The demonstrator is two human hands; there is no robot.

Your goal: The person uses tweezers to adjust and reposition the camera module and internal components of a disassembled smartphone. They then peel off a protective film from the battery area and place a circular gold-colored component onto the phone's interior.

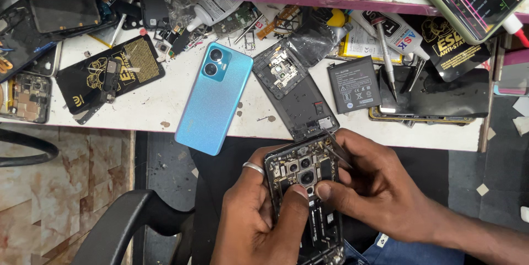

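My left hand (pixel 256 218), with a ring on one finger, grips an opened phone (pixel 308 199) by its left side, thumb lying on its exposed board below the camera lenses. My right hand (pixel 366 182) rests on the phone's right side, holding thin metal tweezers (pixel 337 151) whose tips point toward the phone's upper right corner, the thumb touching near the lower camera. The phone has no back cover and sits over my lap, just below the bench edge.
On the white bench (pixel 149 105) lie a blue phone (pixel 214 97) face down, a dark back cover (pixel 295 88), a black battery (pixel 354 84), a screwdriver (pixel 386 58), a glue tube (pixel 405 36) and scattered parts. A black chair arm (pixel 121 226) is at lower left.
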